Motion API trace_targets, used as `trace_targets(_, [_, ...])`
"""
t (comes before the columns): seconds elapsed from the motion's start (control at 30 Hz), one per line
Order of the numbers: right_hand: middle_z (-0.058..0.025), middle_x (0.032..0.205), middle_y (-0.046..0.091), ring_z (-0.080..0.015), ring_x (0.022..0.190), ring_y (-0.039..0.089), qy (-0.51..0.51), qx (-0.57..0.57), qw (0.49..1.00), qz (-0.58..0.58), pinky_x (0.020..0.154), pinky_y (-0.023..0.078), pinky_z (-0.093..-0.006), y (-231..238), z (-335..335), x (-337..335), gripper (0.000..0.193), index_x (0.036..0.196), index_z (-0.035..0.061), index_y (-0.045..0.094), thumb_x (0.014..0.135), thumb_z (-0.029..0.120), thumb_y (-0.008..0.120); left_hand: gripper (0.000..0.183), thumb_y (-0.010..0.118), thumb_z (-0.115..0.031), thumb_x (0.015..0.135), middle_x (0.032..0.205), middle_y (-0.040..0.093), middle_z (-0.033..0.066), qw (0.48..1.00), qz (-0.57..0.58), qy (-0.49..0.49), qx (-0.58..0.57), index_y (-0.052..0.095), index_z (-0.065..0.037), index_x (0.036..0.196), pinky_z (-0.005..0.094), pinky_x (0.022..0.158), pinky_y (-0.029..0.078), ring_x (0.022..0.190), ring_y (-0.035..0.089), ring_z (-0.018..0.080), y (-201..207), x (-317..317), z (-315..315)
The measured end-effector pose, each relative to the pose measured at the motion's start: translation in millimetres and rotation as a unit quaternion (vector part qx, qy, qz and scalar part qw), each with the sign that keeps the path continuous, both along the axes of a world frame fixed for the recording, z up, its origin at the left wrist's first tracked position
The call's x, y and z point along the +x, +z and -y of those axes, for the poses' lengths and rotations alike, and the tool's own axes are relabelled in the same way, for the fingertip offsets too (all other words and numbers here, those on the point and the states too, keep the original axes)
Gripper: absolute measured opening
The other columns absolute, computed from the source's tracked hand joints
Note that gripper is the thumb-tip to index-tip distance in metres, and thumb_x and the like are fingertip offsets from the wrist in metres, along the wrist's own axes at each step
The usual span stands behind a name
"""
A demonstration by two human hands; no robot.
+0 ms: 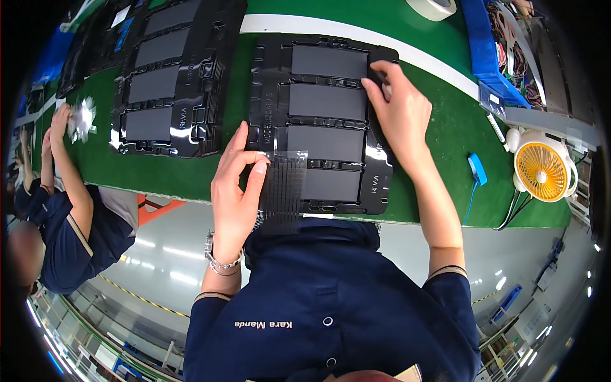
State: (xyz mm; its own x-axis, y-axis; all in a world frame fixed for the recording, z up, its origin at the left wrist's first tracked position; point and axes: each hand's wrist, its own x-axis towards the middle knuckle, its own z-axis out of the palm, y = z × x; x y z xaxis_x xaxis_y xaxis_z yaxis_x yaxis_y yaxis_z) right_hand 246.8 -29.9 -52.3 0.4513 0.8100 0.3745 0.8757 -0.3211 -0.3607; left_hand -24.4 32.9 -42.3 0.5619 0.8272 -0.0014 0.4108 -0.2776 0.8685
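Note:
My left hand pinches the upper left corner of a clear film sheet marked with rows of thin dark lines. The sheet hangs over the near left part of a black plastic tray, partly covering its nearest panel. Several flat dark grey rectangular panels lie in the tray's pockets, one above another. Over the tray's far right edge is my right hand, beside the farthest panel. Its thumb and index finger are apart with nothing visible between them; the other fingers are partly hidden.
Left stands a stack of similar trays with panels. A co-worker's hand is near crumpled clear film farther left. On the right are a yellow-and-white fan, a blue wrist strap and a blue bin. A tape roll lies at the back.

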Motion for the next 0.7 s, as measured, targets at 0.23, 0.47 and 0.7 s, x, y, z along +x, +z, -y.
trace_targets(0.23, [-0.0025, 0.082, 0.069, -0.0172, 0.061, 0.066, 0.011, 0.061, 0.997, -0.046, 0.052, 0.049, -0.0282, -11.7, 6.5, -1.6, 0.013, 0.095, 0.009, 0.063, 0.085, 0.016, 0.068, 0.008, 0.061, -0.006, 0.09, 0.123, 0.06, 0.015, 0.972, 0.153, 0.029, -0.174, 0.066, 0.0, 0.09, 0.0263, 0.086, 0.044, 0.1, 0.057, 0.0133, 19.2, 3.3, 3.4])
trace_targets(0.47, [-0.0072, 0.081, 0.069, -0.0113, 0.063, 0.063, 0.038, 0.212, 0.964, -0.153, 0.06, 0.049, -0.0239, -9.4, 11.1, 10.4, 0.014, 0.102, 0.004, 0.066, 0.09, 0.008, 0.063, 0.013, 0.061, -0.01, 0.092, 0.089, 0.064, 0.0012, 0.947, 0.145, 0.023, -0.287, 0.065, 0.002, 0.093, 0.0223, 0.078, 0.045, 0.083, 0.056, 0.0078, 32.3, 6.9, -9.6])
trace_targets(0.7, [0.0059, 0.072, 0.054, 0.0006, 0.057, 0.035, 0.006, 0.236, 0.919, -0.315, 0.051, 0.027, -0.018, 4.4, 26.0, 18.4, 0.013, 0.102, 0.002, 0.065, 0.092, 0.008, 0.06, 0.011, 0.062, -0.012, 0.09, 0.09, 0.063, -0.0021, 0.965, 0.182, 0.079, -0.172, 0.065, -0.004, 0.095, 0.0214, 0.078, 0.043, 0.083, 0.055, 0.0056, 65.4, -50.9, -66.5])
